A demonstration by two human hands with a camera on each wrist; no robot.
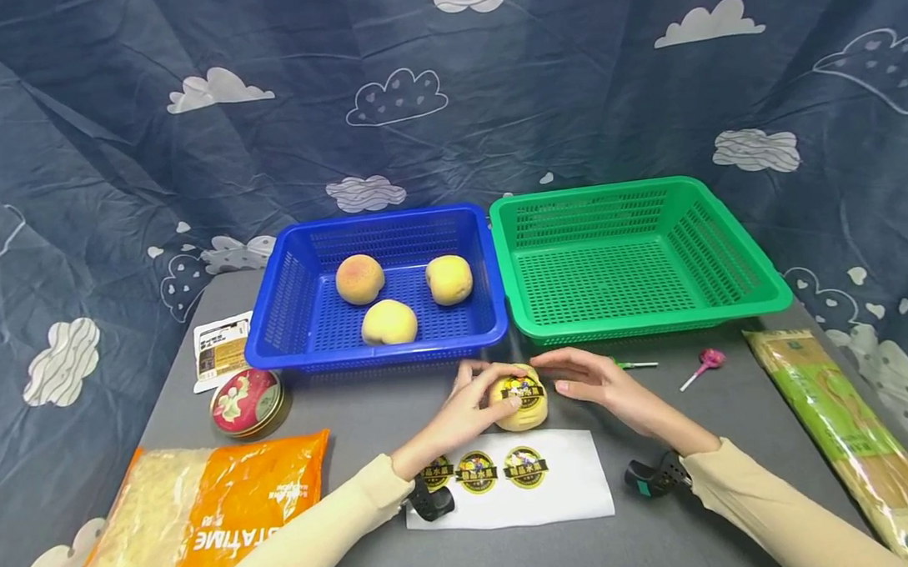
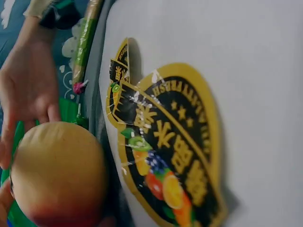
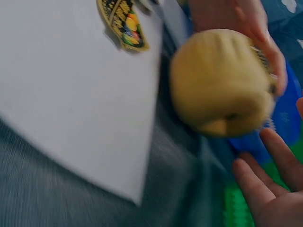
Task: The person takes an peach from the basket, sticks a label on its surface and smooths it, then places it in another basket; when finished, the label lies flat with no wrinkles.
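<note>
A yellow peach (image 1: 530,418) with a red blush is gripped by my left hand (image 1: 469,406), just beyond a white sheet (image 1: 570,500). On the peach's top lies a round black-and-gold fruit sticker (image 1: 523,388), with the left fingers and thumb at its edges. To the right of the peach, my right hand (image 1: 604,387) has its fingers extended and holds nothing; in the right wrist view its fingertips (image 3: 267,137) are close to the fruit. Three like stickers (image 1: 476,472) are on the sheet, one partly behind the left wrist. The left wrist view shows their edges lifting.
Behind the hands, a blue basket (image 1: 377,357) holds three peaches (image 1: 389,322), beside a green basket (image 1: 650,318). At left are an orange bag (image 1: 244,499), a red round tin (image 1: 246,401) and a white packet (image 1: 222,350). Lollipops (image 1: 712,358) and a noodle pack (image 1: 842,420) lie right.
</note>
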